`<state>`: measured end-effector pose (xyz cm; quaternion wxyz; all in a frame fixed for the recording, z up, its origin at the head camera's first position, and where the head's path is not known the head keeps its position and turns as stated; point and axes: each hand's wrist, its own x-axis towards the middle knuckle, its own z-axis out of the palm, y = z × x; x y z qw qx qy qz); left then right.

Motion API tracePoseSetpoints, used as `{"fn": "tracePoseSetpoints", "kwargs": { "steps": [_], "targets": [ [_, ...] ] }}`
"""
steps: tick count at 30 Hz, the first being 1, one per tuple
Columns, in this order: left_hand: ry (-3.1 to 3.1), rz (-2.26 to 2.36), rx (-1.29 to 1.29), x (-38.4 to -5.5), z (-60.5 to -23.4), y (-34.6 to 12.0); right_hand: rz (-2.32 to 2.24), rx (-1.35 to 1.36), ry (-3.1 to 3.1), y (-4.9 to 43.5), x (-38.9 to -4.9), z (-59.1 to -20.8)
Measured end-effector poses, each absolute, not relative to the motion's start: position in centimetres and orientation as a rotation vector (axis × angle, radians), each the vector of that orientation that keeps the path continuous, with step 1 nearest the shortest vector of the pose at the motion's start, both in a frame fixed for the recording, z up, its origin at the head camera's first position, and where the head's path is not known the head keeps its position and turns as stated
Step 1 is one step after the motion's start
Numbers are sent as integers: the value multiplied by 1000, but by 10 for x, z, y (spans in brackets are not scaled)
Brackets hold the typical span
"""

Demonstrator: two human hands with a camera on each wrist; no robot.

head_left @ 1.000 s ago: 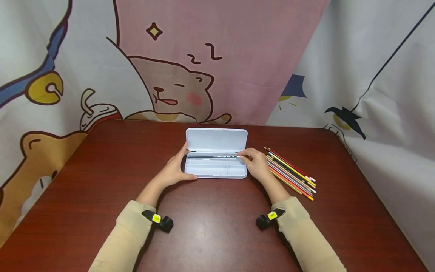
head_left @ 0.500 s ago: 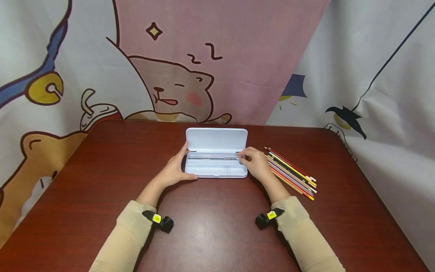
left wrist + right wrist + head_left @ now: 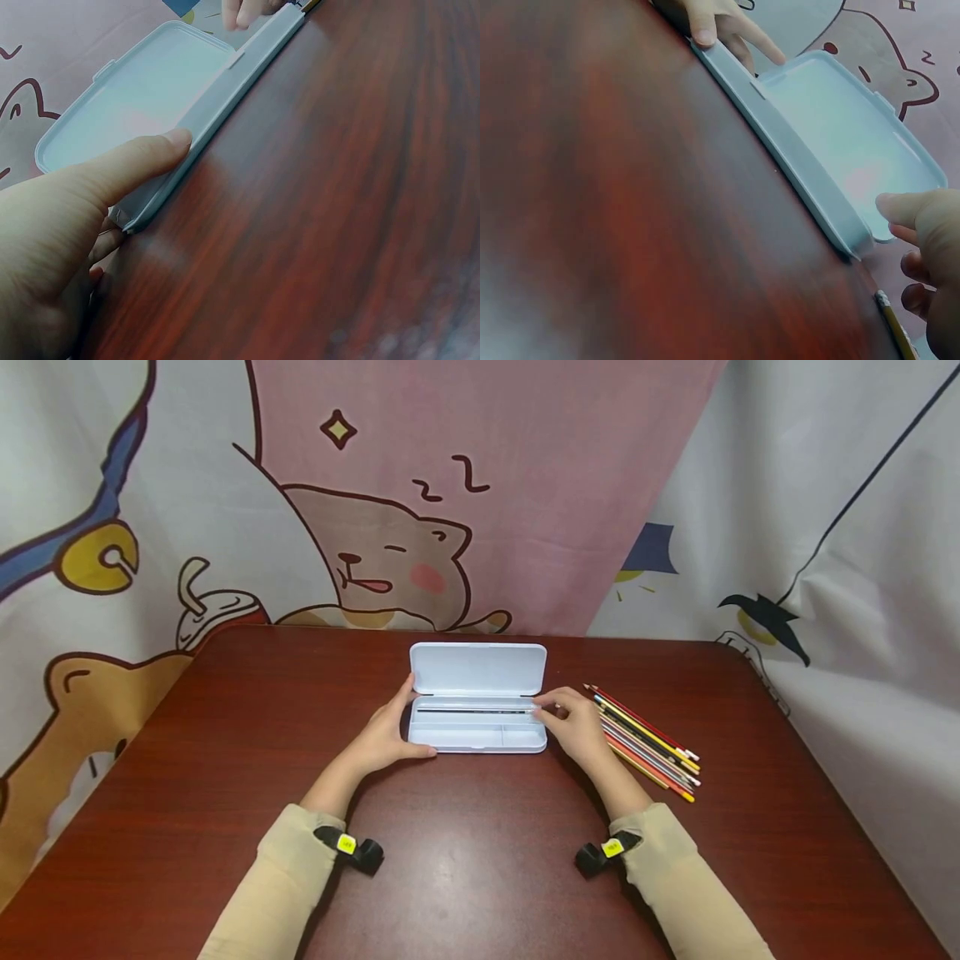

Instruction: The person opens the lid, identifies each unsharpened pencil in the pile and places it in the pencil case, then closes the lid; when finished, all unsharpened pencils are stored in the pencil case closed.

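Observation:
An open pale blue pencil case (image 3: 456,740) stands on the table with its lid (image 3: 478,668) tilted up at the back. My left hand (image 3: 384,733) grips its left end, thumb on the front wall and fingers round behind, as the left wrist view also shows. A thin dark pencil (image 3: 472,711) lies lengthwise in the rear compartment. My right hand (image 3: 573,720) hovers at the case's right end, fingertips at the rim near the pencil's end. In the right wrist view its thumb and loosely bent fingers show nothing between them.
Several colored pencils (image 3: 652,745) lie side by side on the brown table (image 3: 465,860), right of the case and partly behind the right hand. Small dividers (image 3: 502,737) split the front of the case. A printed curtain (image 3: 540,510) hangs behind the table.
The pencil has settled down into the case's rear compartment. My right hand has let go of its end and shifted slightly right. The left hand stays on the case.

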<state>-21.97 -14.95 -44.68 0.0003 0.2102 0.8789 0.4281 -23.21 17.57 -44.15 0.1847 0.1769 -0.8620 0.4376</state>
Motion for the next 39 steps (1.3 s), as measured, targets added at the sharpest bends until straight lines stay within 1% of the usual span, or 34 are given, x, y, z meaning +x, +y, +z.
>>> {"fn": "tracePoseSetpoints", "kwargs": {
  "steps": [10, 20, 27, 39],
  "targets": [
    [2764, 1343, 672, -220, -448, -150, 1178, 502, -2390, 200, -203, -436],
    [2757, 1352, 690, -222, -448, -148, 1103, 405, -2428, 235, -178, -434],
    [2759, 1335, 675, -222, -447, -147, 966, 335, -2483, 261, -163, -434],
    [2751, 1344, 643, -221, -448, -150, 777, 230, -2598, 292, -144, -437]
  ]
}}
